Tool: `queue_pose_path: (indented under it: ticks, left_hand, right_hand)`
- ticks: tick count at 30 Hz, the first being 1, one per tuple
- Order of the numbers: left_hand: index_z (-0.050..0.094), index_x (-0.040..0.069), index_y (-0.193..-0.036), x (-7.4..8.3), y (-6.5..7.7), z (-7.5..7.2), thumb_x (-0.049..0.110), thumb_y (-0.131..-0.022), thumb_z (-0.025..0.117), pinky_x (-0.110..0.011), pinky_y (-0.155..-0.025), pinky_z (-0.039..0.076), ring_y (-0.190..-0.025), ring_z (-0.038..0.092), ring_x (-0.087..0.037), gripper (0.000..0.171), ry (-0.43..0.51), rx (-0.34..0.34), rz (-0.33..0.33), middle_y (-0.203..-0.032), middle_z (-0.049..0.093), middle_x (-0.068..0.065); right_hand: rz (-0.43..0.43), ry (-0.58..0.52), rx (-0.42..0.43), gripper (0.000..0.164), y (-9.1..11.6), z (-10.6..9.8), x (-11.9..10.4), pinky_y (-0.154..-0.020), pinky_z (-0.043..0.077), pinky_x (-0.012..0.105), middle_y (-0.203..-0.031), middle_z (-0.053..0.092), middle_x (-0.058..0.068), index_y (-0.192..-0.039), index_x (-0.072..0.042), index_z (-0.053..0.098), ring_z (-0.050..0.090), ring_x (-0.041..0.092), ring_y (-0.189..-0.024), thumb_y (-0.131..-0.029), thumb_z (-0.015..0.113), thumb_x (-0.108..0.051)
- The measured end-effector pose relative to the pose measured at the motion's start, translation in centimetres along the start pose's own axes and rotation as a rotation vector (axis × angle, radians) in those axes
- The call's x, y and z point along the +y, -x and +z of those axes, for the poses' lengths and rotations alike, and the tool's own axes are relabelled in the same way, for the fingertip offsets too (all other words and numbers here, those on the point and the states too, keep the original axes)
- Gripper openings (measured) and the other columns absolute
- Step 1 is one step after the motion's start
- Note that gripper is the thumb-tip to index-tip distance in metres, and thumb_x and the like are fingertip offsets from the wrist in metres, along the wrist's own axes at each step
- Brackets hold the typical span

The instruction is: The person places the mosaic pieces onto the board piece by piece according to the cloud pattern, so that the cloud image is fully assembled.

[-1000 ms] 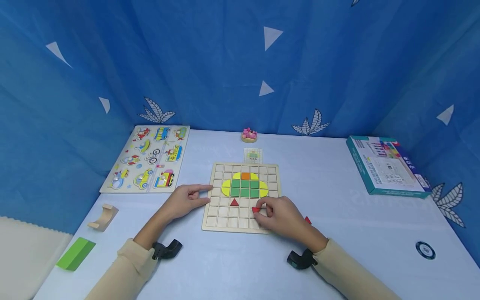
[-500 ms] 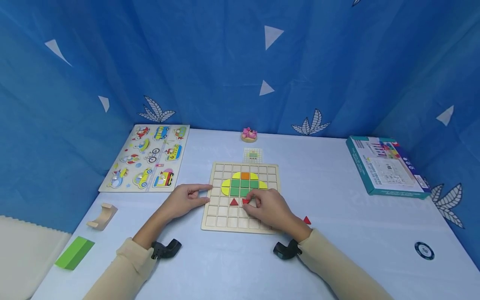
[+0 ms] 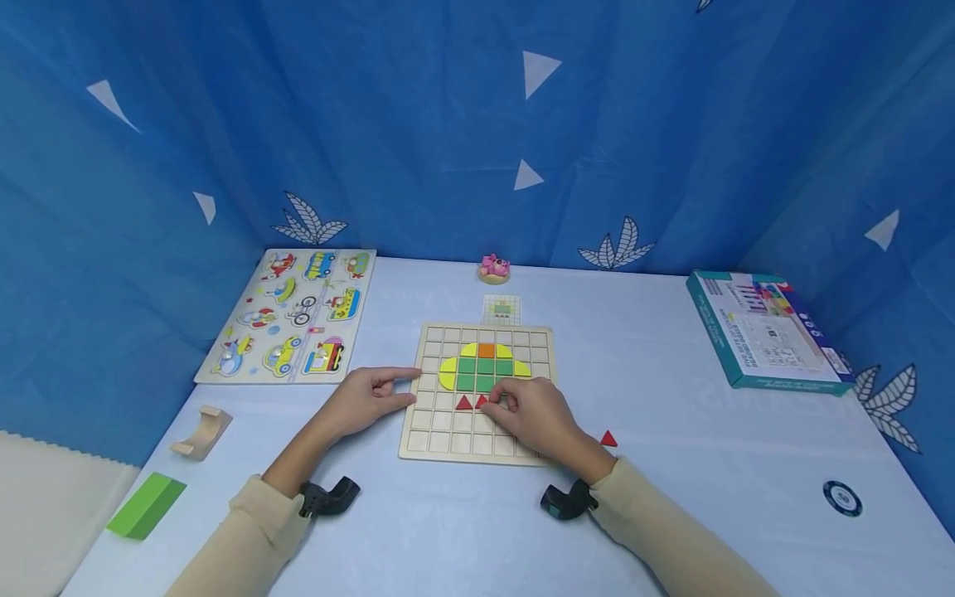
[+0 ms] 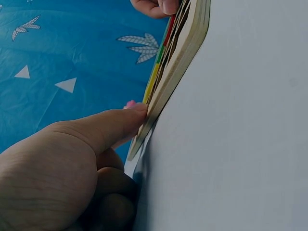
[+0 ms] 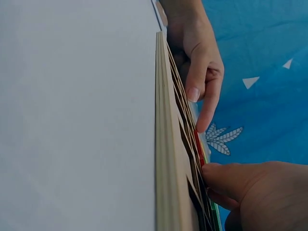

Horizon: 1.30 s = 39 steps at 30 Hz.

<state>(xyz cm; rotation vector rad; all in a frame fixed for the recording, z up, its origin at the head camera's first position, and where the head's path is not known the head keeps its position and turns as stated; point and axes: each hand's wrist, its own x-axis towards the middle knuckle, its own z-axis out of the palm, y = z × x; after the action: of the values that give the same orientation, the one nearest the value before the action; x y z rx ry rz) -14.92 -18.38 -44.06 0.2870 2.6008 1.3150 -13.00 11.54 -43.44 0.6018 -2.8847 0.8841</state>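
A wooden grid board lies mid-table, bearing green squares, an orange square and rounded yellow pieces. My right hand pinches a red triangle tile between thumb and forefinger, in a cell below the green squares. Just left of it sits another red triangle. At the board's left edge rests my left hand, thumb and forefinger extended and spread; in the left wrist view its thumb lies along the board's side. My right hand hides the board's lower right.
Behind the board lie a small pattern card and a pink figurine. A loose red triangle is to the right. A picture puzzle, wooden arch and green block stand left; a box and round chip are right.
My right hand has carried the red triangle leftward to the cell beside the other one, and its point now faces away from me. My left hand stays at the board's edge.
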Motion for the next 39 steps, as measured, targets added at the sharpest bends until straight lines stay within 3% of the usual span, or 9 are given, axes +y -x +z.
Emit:
queue_pose_path:
  ticks: [12, 19, 24, 28, 34, 39]
  left_hand:
    - [0.071, 0.024, -0.131, 0.0, 0.1, 0.0, 0.031, -0.091, 0.079, -0.029, -0.055, 0.034, -0.052, 0.038, -0.014, 0.041, 0.0, 0.003, -0.005, -0.057, 0.04, 0.003]
    - [0.071, 0.024, -0.132, -0.2, 0.2, 0.0, 0.031, -0.091, 0.079, -0.029, -0.054, 0.033, -0.052, 0.037, -0.014, 0.042, 0.004, 0.011, -0.005, -0.057, 0.041, 0.003]
    - [0.071, 0.024, -0.132, -0.1, 0.1, 0.1, 0.031, -0.091, 0.079, -0.029, -0.055, 0.034, -0.052, 0.037, -0.015, 0.042, -0.001, 0.005, -0.002, -0.057, 0.04, 0.003]
    - [0.071, 0.024, -0.131, -0.2, 0.0, 0.1, 0.031, -0.091, 0.079, -0.029, -0.054, 0.033, -0.052, 0.037, -0.014, 0.042, -0.005, 0.004, 0.001, -0.057, 0.04, 0.003]
    - [0.071, 0.024, -0.131, -0.1, -0.1, 0.1, 0.031, -0.091, 0.079, -0.029, -0.055, 0.033, -0.052, 0.038, -0.015, 0.041, -0.006, 0.003, 0.005, -0.057, 0.04, 0.003]
    - [0.071, 0.024, -0.131, -0.1, -0.1, 0.0, 0.031, -0.091, 0.079, -0.029, -0.055, 0.033, -0.052, 0.038, -0.014, 0.041, -0.009, 0.003, 0.001, -0.057, 0.04, 0.004]
  right_hand:
    - [-0.025, 0.011, 0.003, 0.014, 0.3, 0.0, 0.1, -0.054, 0.031, 0.028, -0.049, 0.037, -0.015, -0.081, -0.029, 0.072, 0.04, 0.007, -0.05, -0.088, 0.081, -0.038]
    - [0.002, -0.092, -0.006, 0.013, 0.6, -0.6, 0.4, -0.047, 0.028, 0.025, -0.049, 0.036, -0.012, -0.082, -0.028, 0.073, 0.036, 0.005, -0.043, -0.089, 0.081, -0.036]
    - [0.052, -0.165, -0.016, 0.009, 1.4, -2.5, 1.1, -0.048, 0.028, 0.025, -0.05, 0.036, -0.011, -0.087, -0.026, 0.074, 0.035, 0.005, -0.045, -0.091, 0.08, -0.032]
    - [0.072, -0.195, -0.05, 0.005, 2.9, -4.5, 2.4, -0.048, 0.028, 0.025, -0.051, 0.036, -0.01, -0.091, -0.025, 0.076, 0.035, 0.007, -0.047, -0.09, 0.081, -0.026]
    - [0.079, -0.135, -0.112, 0.012, 6.5, -7.1, 5.6, -0.048, 0.032, 0.024, -0.054, 0.038, -0.013, -0.102, -0.023, 0.079, 0.037, 0.005, -0.049, -0.091, 0.079, -0.016]
    - [0.121, -0.117, -0.096, 0.018, 9.2, -8.8, 7.7, -0.049, 0.034, 0.024, -0.054, 0.038, -0.014, -0.106, -0.023, 0.079, 0.036, 0.004, -0.049, -0.09, 0.08, -0.015]
